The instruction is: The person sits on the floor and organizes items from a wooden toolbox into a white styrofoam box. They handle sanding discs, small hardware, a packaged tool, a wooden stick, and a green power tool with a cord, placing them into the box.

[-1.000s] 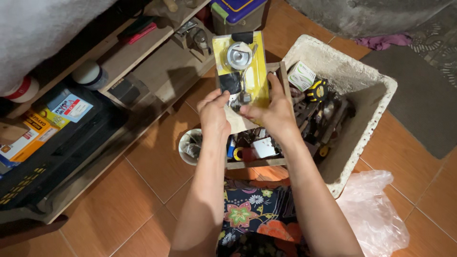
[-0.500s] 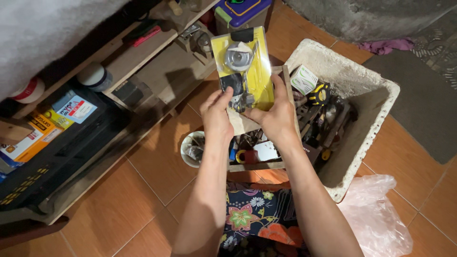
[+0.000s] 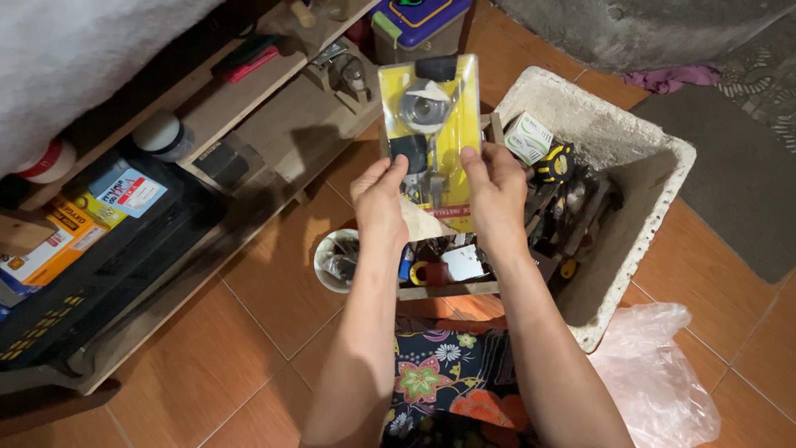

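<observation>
Gripping a yellow blister pack (image 3: pixel 431 124) in left hand (image 3: pixel 380 199) and right hand (image 3: pixel 496 192), foam box (image 3: pixel 655 149) seemingly holding tools

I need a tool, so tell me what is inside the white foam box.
The foam box holds a yellow-black tape measure, a small white-green carton and a dark tangle of tools. The right hand covers its left part; deeper layers are hidden.

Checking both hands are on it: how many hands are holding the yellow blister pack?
2: the left hand grips the yellow blister pack at its lower left edge, the right hand at its lower right edge.
</observation>
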